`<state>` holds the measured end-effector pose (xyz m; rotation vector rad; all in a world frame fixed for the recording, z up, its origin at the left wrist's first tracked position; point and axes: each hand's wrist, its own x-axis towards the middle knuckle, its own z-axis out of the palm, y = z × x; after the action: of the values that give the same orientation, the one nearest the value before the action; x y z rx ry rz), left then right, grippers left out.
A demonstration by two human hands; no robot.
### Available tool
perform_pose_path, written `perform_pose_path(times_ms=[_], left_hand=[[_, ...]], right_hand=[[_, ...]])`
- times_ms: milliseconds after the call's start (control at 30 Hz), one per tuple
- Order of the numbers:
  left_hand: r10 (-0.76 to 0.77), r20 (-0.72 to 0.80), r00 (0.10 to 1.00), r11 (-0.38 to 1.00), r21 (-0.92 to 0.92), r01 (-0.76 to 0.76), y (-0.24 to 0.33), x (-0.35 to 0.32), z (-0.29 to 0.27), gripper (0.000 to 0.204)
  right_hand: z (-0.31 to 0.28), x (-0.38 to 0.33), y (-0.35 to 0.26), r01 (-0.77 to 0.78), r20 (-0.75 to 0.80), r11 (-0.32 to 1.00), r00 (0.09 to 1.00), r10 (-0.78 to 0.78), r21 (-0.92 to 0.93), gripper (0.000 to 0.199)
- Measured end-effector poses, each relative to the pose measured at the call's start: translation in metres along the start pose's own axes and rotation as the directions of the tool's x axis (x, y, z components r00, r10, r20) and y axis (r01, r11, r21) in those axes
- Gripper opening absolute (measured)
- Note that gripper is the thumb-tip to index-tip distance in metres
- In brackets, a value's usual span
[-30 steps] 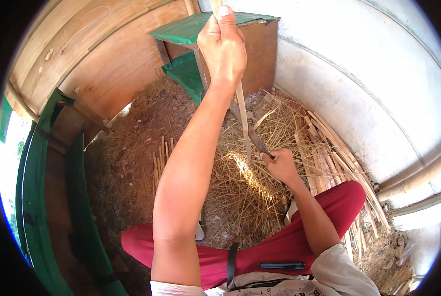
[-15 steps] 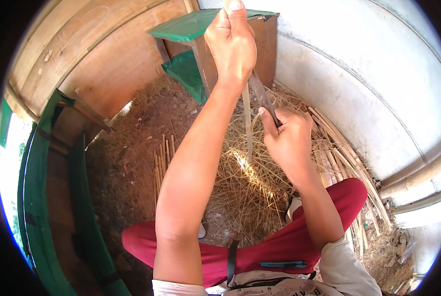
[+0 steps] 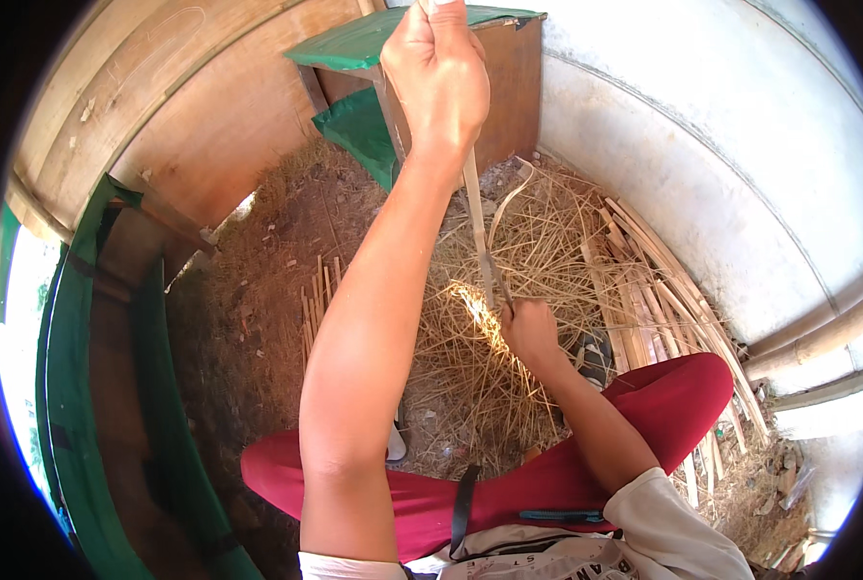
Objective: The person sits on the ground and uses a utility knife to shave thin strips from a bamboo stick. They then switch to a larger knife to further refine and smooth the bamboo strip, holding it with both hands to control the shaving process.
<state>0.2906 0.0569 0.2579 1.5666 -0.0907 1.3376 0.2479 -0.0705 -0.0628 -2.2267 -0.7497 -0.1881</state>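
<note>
Head view is looking down past two bare forearms, with the left hand (image 3: pixel 439 92) standing at the upper edge, its grip clamped around a pale, flat strip (image 3: pixel 477 208) and its thumb tip reaching the border. The strip is hanging in front of the person, its long axis running from beneath that fist downward and slightly to the right. The right hand (image 3: pixel 531 333) is sitting much lower, its grip clamped on a dark knife (image 3: pixel 498 278) (the handle is mostly hiding inside the curled fingers). From this fist the blade is pointing up and a little to the left, lying close by the lower stretch of the strip at a narrow angle; whether the edge is touching it, I cannot tell. So the strip is extending up and left from the right grip, with the right hand being nearer to its lower end and the left hand holding its upper part. A thin curled shaving (image 3: pixel 507 202) is arching just beside the strip, loose shavings (image 3: pixel 456 387) are covering the ground below, long slats (image 3: pixel 637 324) are lying to the right, and a green-topped cabinet (image 3: pixel 509 87) is standing beyond the left hand
</note>
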Motion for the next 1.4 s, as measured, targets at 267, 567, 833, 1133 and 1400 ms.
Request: perform_pose_path(times_ms=[267, 567, 833, 1133, 1400], left_hand=[[-0.091, 0.033, 0.995, 0.989, -0.117, 0.094, -0.004, -0.002, 0.005, 0.045], [-0.039, 0.082, 0.996, 0.992, -0.117, 0.048, -0.006, -0.006, 0.015, 0.046], [-0.043, 0.069, 0.997, 0.999, 0.012, 0.042, 0.004, -0.006, 0.020, 0.042], [-0.115, 0.110, 0.987, 0.981, -0.143, 0.130, 0.000, -0.005, 0.018, 0.045], [-0.066, 0.102, 0.993, 0.987, -0.138, 0.079, -0.007, -0.002, 0.017, 0.045]], right_hand=[[-0.036, -0.022, -0.008, -0.172, 0.094, 0.984, 0.980, 0.175, -0.049, 0.034], [-0.016, -0.017, -0.005, -0.210, 0.134, 0.977, 0.970, 0.203, 0.043, 0.035], [-0.014, -0.007, 0.009, -0.306, 0.279, 0.952, 0.915, 0.293, 0.003, 0.045], [-0.020, 0.017, 0.015, -0.901, 0.899, -0.035, 0.426, 0.102, 0.432, 0.050], [-0.019, 0.020, 0.000, -0.881, 0.879, -0.119, 0.428, 0.210, 0.458, 0.060]])
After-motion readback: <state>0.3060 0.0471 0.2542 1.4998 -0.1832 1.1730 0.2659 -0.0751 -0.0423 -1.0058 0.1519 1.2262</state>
